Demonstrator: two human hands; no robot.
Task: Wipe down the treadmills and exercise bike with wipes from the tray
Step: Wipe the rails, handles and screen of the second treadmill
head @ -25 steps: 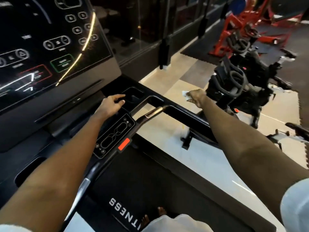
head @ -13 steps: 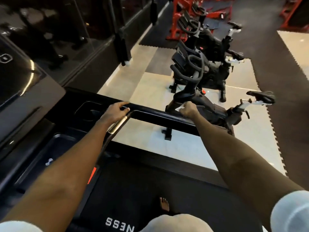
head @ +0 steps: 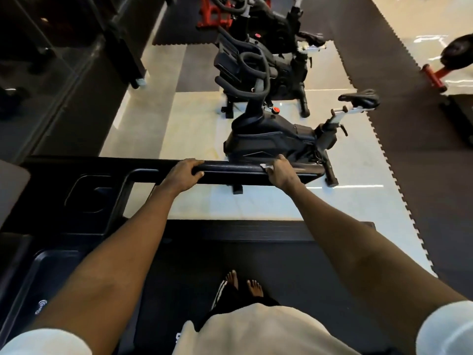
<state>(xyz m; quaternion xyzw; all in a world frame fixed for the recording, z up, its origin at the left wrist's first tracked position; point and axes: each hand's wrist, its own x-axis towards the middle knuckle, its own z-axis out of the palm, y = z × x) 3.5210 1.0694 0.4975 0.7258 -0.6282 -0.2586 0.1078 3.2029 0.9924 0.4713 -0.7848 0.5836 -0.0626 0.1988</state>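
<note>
The white wipe point(head: 263, 166) lies on the black treadmill handrail point(head: 230, 170), held there by the right hand point(head: 281, 175), fingers curled over wipe and rail. The left hand point(head: 183, 174) grips the same rail nearby. The exercise bike point(head: 268, 139) stands just beyond.

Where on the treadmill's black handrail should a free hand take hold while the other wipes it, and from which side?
Grip the bare stretch of the handrail from above, fingers curled over the top: it is a rounded, level bar. The left hand holds it so, clear of the right hand and its wipe.
</note>
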